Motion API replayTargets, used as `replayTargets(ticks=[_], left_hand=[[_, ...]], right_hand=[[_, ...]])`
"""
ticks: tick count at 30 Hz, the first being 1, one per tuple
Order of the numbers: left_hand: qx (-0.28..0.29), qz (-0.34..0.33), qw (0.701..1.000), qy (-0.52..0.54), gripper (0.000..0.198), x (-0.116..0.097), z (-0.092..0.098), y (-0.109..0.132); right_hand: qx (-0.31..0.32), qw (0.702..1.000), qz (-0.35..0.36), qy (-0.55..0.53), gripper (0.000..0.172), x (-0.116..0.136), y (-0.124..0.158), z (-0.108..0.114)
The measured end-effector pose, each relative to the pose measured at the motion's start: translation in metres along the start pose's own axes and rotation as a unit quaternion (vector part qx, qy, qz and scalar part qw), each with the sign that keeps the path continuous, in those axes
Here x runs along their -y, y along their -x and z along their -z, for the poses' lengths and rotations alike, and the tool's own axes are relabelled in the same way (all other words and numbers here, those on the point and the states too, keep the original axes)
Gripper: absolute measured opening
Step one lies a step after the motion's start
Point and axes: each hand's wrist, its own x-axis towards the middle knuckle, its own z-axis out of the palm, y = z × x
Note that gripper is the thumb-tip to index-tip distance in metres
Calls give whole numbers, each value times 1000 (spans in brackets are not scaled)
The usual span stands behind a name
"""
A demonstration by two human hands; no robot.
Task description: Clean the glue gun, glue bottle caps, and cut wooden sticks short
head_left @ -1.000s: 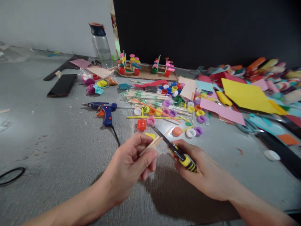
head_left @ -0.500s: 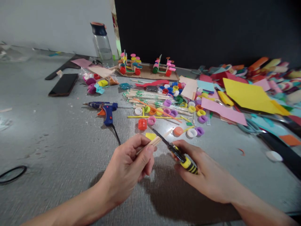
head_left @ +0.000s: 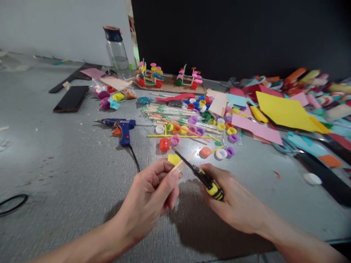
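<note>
the left hand (head_left: 153, 191) pinches thin wooden sticks (head_left: 180, 166), long axis aimed between one and two o'clock, while the right hand (head_left: 233, 204), at their four o'clock, clasps a yellow-and-black-handled blade tool (head_left: 197, 172) slanting across toward ten o'clock.

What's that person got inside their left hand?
Thin pale sticks poke out of the left hand. Their lower ends are covered by its grip, so their full length can't be seen.

Clear bottle (head_left: 118, 54) beyond black phone (head_left: 71, 98)
</note>
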Motion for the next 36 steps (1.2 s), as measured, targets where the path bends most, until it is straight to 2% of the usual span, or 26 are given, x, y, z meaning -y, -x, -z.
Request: replayTargets(ticks=[4, 9, 15, 24, 27, 32, 36], left_hand=[[-2, -15, 1000, -3, 24, 4, 0, -4], [0, -15, 1000, 9, 27, 4, 4, -6], [13, 3, 1000, 24, 29, 5, 4, -5], [4, -8, 1000, 9, 27, 5, 1, -6], [3, -11, 1000, 1, 26, 6, 1, -5], [18, -10, 1000, 3, 27, 6, 0, -3], [23, 0, 1000, 12, 27, 6, 0, -1]], right_hand=[[9, 1000, -23, -7, 25, 0, -2, 0], [-18, 999, 7, -25, 24, -1, -2, 5], [-11, 999, 3, -30, 32, -4, 0, 7], [-14, 1000, 2, -23, 34, -4, 0, 6], [-11, 1000, 8, -26, 30, -3, 0, 6], [-20, 1000, 20, -10, 13, 0, 2, 6], [-15, 1000, 17, 5, 12, 0, 2, 2]])
